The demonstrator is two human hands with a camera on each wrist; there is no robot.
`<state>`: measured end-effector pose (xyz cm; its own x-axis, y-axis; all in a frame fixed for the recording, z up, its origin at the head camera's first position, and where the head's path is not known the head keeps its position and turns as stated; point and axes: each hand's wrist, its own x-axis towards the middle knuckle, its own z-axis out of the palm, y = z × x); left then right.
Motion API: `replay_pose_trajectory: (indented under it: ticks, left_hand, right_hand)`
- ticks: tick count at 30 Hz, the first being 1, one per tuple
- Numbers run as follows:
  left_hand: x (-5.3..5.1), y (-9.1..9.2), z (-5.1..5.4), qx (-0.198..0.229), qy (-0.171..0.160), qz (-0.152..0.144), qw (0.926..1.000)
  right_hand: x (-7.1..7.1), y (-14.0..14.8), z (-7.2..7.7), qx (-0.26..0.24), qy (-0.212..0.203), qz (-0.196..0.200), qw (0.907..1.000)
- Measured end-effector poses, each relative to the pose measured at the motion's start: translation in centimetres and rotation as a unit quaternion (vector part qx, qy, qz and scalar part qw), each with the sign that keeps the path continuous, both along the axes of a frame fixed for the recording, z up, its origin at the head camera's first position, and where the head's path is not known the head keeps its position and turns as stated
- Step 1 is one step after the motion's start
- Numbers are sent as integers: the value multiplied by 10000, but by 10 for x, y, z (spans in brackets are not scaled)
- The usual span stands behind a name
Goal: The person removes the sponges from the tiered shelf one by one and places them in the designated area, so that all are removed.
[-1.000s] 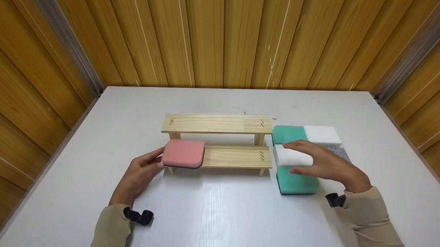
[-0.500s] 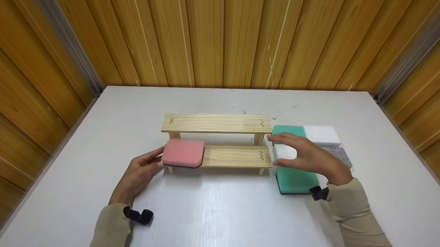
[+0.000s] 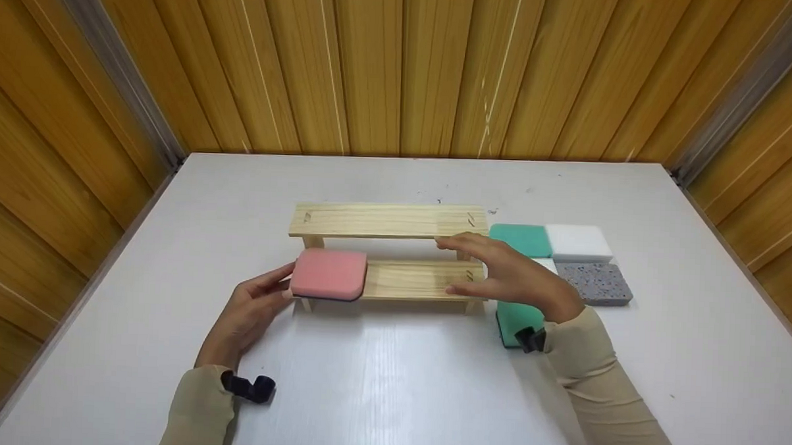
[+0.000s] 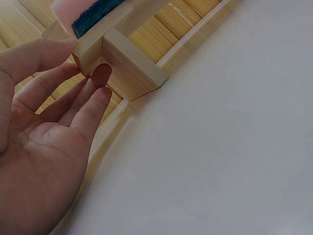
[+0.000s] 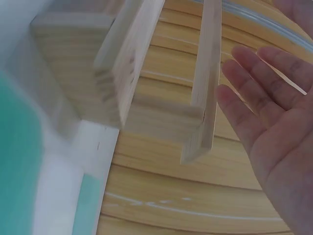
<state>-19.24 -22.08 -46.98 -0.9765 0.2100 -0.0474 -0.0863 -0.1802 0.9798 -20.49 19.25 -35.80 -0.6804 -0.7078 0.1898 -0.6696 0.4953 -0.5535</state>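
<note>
A two-step wooden shelf [image 3: 389,221] stands mid-table. A pink sponge [image 3: 329,273] with a dark blue underside lies on the left end of its lower step. My left hand [image 3: 251,316] pinches that end of the lower step just beside the sponge; in the left wrist view its thumb and fingers meet the board's end. My right hand [image 3: 519,276] hovers over the right end of the lower step, thumb and fingers spread with nothing between them. In the right wrist view the right hand [image 5: 274,107] stands apart from the boards.
Right of the shelf lie a green sponge [image 3: 519,240], a white block [image 3: 578,242], a speckled grey sponge [image 3: 595,283] and a nearer green sponge [image 3: 514,319] with a dark underside. Another white block is mostly hidden behind the right hand. Wood-patterned walls [image 3: 401,71] enclose the table.
My right hand has moved left from above the white block and green sponge to the shelf's right end, holding nothing. The left hand and the pink sponge have stayed in place.
</note>
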Motion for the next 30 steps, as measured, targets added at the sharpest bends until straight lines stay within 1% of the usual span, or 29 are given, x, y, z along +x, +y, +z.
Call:
replay_pose_trajectory:
  ticks: [9, 14, 17, 21, 23, 27, 30]
  left_hand:
    - [0, 1, 1, 66, -65, 57, 9999]
    - [0, 0, 0, -57, -54, 25, 10000]
    - [0, 1, 0, -61, -20, 44, 10000]
    - [0, 1, 0, 1, -21, 30, 10000]
    - [1, 1, 0, -37, -14, -1, 10000]
    - [1, 0, 0, -134, 31, -66, 9999]
    - [1, -1, 0, -81, 52, -64, 9999]
  right_hand:
    - [-3, -28, 2, -40, -10, 54, 10000]
    - [-6, -43, 1, -25, 11, 119, 9999]
    - [-6, -51, 1, 30, 42, 116, 9999]
    - [-7, -61, 1, 175, -66, -18, 9998]
    - [-7, -66, 0, 239, -136, -60, 9996]
    - [-9, -76, -2, 307, -193, -26, 9993]
    - [-11, -83, -4, 359, -257, -12, 9990]
